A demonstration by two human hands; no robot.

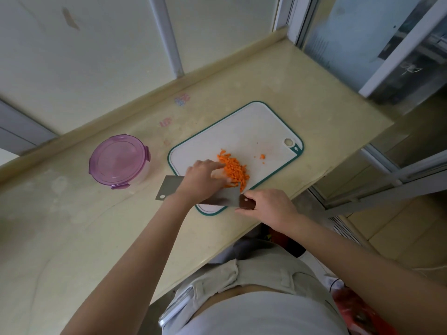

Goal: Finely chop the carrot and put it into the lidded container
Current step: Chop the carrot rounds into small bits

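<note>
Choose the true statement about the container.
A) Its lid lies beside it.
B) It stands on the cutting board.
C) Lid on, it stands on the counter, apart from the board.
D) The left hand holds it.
C: the purple-lidded container sits closed on the counter, clear of the cutting board.

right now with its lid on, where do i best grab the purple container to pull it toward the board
Take the container by its clear side wall under the lid, coming from the side facing the cutting board. It is round and upright, so fingers wrap it anywhere; skip the clip tabs, which probably flip open.
</note>
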